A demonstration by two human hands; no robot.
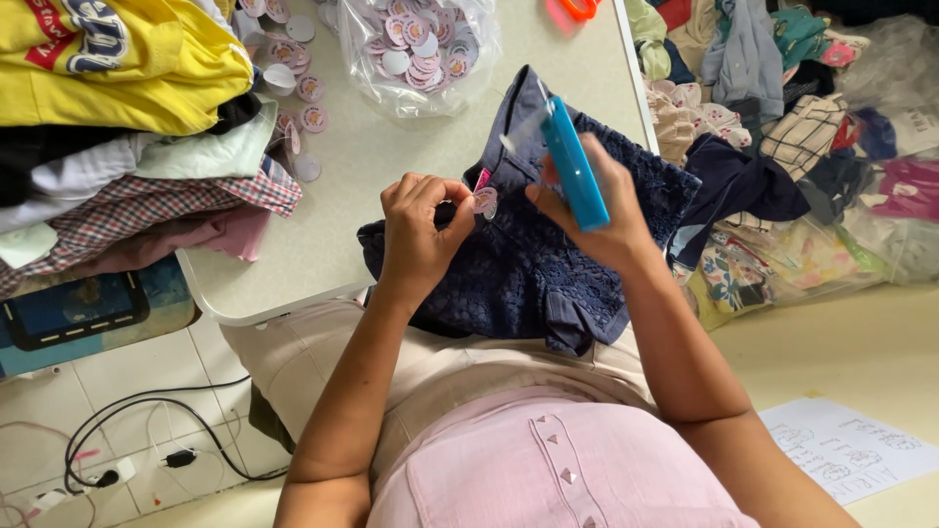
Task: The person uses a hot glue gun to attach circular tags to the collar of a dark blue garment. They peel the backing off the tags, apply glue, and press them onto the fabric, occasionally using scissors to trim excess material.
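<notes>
Head view: my left hand (419, 230) fingers pinch a round pink tag (485, 201) against the navy lace garment (533, 264). My right hand (597, 210) fingers are wrapped around the blue tagging gun (573, 164), just beside. I judge its needle could prick those fingertips.

In the middle we see our left hand (419, 235) pinch a round tag (485, 201) against dark blue clothes (528, 274), while our right hand (599, 213) holds a blue tool (574, 164).

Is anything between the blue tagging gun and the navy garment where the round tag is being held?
Nothing visible. The right hand holds the blue tagging gun directly over the navy garment, and the left hand pinches the round tag against the cloth just beside it. The gun's tip is hard to make out.
</notes>
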